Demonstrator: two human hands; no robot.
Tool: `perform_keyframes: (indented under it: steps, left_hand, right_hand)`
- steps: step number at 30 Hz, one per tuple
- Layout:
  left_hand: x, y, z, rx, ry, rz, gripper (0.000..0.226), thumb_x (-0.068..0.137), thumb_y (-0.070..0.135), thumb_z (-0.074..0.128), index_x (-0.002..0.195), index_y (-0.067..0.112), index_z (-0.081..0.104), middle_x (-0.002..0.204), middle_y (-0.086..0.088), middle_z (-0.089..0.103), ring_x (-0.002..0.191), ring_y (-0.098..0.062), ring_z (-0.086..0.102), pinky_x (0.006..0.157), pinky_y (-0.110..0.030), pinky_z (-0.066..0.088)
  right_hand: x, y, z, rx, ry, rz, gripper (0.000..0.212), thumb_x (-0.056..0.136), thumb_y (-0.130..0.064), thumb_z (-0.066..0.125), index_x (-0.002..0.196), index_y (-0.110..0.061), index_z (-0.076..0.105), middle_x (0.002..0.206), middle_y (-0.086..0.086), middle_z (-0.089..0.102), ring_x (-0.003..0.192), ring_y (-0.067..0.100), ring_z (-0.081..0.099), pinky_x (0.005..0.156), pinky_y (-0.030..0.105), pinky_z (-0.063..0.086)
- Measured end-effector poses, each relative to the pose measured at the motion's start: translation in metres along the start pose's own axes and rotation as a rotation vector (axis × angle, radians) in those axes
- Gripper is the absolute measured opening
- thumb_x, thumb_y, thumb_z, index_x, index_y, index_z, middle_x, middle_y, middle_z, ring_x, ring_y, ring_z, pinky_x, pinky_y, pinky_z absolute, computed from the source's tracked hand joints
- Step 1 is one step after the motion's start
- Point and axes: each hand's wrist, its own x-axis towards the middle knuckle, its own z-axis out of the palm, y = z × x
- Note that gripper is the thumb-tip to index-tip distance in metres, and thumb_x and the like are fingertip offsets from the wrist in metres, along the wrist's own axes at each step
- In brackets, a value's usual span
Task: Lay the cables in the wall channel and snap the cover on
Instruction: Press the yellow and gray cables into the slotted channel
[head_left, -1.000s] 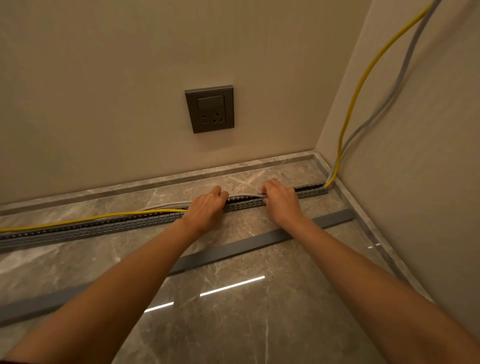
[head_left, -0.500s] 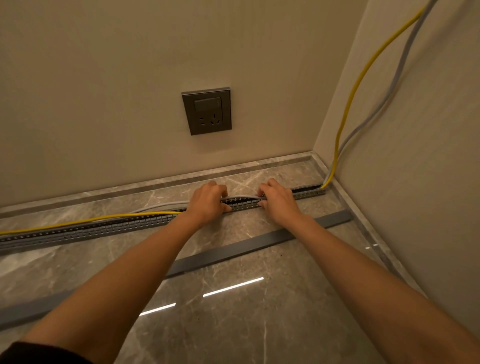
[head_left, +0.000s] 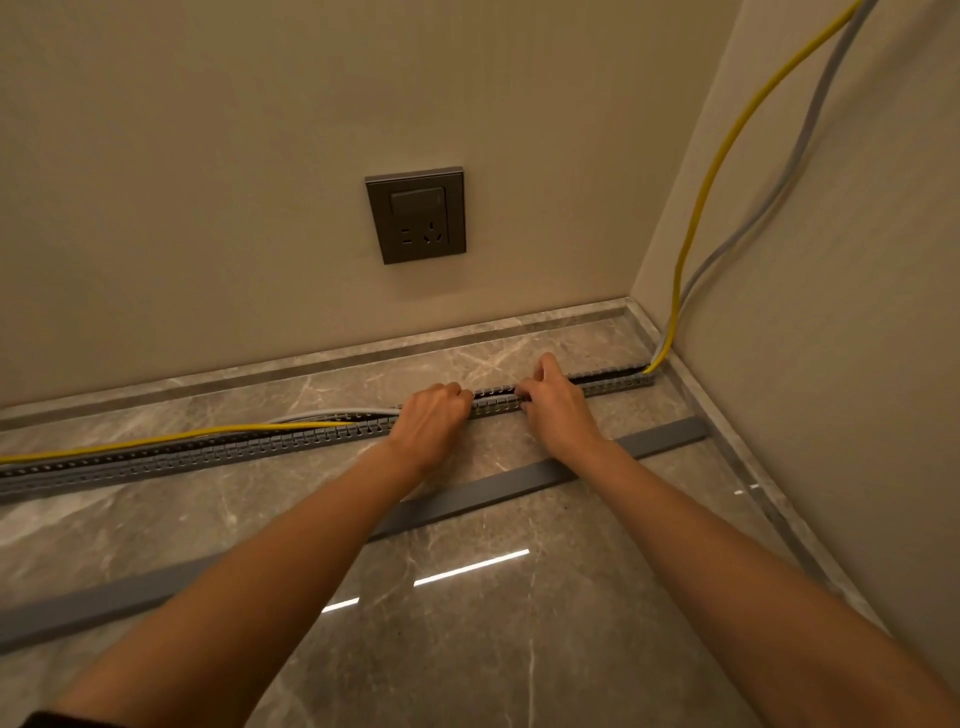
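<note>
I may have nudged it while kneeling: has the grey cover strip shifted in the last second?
No. The cover strip lies where it was, its right end equally near the skirting.

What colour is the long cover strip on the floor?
Grey; the cover strip shows best in the head view.

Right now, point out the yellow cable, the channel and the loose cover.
yellow cable (head_left: 156, 439): head view, floor stretch at the left.
channel (head_left: 208, 457): head view, slotted near wall.
cover (head_left: 519, 484): head view, flat top, mid-length.
</note>
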Motion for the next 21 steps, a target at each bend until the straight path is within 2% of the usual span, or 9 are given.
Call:
perform_keyframes:
  steps: [5,10,12,15,18,21]
  left_hand:
    - [0.0,0.011,-0.004,0.025,-0.064,-0.038,0.019,0.09,0.007,0.048,0.108,0.003,0.055,0.108,-0.014,0.06,0.091,-0.029,0.061,0.075,-0.037,0.048]
    - [0.009,0.018,-0.009,0.055,-0.072,-0.017,0.022,0.094,0.009,0.045,0.114,0.004,0.052,0.115,-0.014,0.057,0.095,-0.029,0.062,0.078,-0.036,0.048]
    - [0.01,0.026,-0.01,0.049,-0.067,0.014,0.025,0.091,0.009,0.048,0.115,0.004,0.051,0.116,-0.014,0.057,0.098,-0.03,0.06,0.08,-0.037,0.048]
    - [0.015,0.032,-0.01,-0.013,-0.09,-0.031,0.023,0.09,0.005,0.049,0.113,0.004,0.051,0.115,-0.016,0.059,0.102,-0.031,0.058,0.083,-0.039,0.047]
    - [0.017,0.034,-0.007,-0.017,-0.084,-0.059,0.025,0.089,0.003,0.051,0.114,0.004,0.049,0.115,-0.016,0.059,0.101,-0.031,0.058,0.083,-0.039,0.048]
    - [0.016,0.038,-0.001,0.0,-0.072,-0.056,0.036,0.086,0.001,0.054,0.12,0.004,0.044,0.118,-0.015,0.056,0.101,-0.031,0.058,0.082,-0.038,0.048]
  right_hand:
    - [-0.003,-0.001,-0.005,-0.011,-0.034,-0.026,0.03,0.088,-0.003,0.049,0.116,-0.005,0.06,0.12,0.01,0.059,0.106,0.03,0.058,0.09,0.037,0.045]
    - [0.002,0.002,-0.019,0.049,-0.131,-0.028,0.03,0.085,-0.009,0.052,0.113,-0.009,0.064,0.113,0.013,0.064,0.105,0.03,0.058,0.087,0.036,0.047]
    - [-0.002,0.009,-0.022,0.049,-0.114,-0.042,0.031,0.086,-0.008,0.051,0.115,-0.009,0.063,0.115,0.013,0.065,0.106,0.03,0.058,0.09,0.037,0.047]
    - [-0.01,0.023,-0.023,0.051,-0.031,-0.028,0.035,0.087,-0.004,0.048,0.12,-0.005,0.058,0.12,0.014,0.063,0.111,0.029,0.057,0.097,0.037,0.043]
    - [-0.014,0.042,-0.027,0.017,0.06,0.036,0.034,0.085,-0.002,0.047,0.118,-0.002,0.058,0.118,0.015,0.061,0.11,0.031,0.056,0.096,0.037,0.043]
    - [-0.015,0.059,-0.035,-0.025,0.023,0.103,0.036,0.084,-0.001,0.048,0.118,-0.002,0.057,0.12,0.015,0.06,0.111,0.032,0.056,0.096,0.038,0.044]
